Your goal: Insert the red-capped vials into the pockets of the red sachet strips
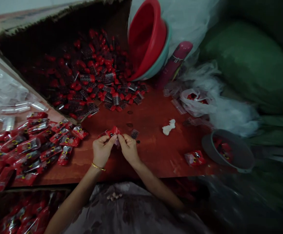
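Observation:
Close together over the red tabletop [153, 152], my left hand [103, 148] and my right hand [129, 148] pinch a small red printed packet [114, 131] between thumbs and fingers. A gold bangle [98, 167] circles my left wrist. Just beyond my right fingers lies a small clear piece with a dark pattern [135, 133]. Left of my hands is a heap of red and black filled packets [34, 146]. Past them, many small clear containers with red caps [102, 78] spill out of a cardboard box.
The box [22, 74] lies open at the back left. Red and teal basins [146, 42] lean beside a magenta bottle [174, 63]. To the right are a white scrap [168, 127], a packet [195, 158], a grey bowl [241, 156] and plastic bags [231, 110]. More packets [22, 214] fill a box below.

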`<action>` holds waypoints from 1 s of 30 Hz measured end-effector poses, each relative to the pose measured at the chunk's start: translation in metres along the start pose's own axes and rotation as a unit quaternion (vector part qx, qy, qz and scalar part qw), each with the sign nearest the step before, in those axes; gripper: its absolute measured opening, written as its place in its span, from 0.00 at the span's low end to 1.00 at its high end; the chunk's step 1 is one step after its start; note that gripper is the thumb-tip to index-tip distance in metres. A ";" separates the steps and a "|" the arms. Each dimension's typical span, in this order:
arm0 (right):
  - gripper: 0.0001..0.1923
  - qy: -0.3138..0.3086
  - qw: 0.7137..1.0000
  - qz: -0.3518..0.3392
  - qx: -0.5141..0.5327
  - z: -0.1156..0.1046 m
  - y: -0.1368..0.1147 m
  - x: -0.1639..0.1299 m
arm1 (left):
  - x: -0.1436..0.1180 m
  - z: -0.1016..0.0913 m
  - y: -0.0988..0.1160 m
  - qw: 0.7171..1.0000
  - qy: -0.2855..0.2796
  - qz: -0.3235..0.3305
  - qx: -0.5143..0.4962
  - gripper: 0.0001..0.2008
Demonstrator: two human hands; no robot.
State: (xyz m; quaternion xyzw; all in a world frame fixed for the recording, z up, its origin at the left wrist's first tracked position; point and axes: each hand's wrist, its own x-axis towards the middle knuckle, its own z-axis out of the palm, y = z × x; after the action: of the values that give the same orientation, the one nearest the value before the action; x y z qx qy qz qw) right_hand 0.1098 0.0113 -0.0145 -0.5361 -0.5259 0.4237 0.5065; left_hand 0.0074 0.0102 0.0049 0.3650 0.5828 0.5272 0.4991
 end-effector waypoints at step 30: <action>0.13 -0.176 0.895 -0.148 -0.382 -0.109 0.030 0.024 | 0.008 -0.009 0.017 0.950 -0.024 -0.249 -0.186 0.17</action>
State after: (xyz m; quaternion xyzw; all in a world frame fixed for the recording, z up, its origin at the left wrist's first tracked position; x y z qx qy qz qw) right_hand 0.2239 0.0266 -0.0283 -0.5209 -0.8011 0.1972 0.2192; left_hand -0.0054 0.0184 0.0198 0.1217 0.5347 0.4761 0.6875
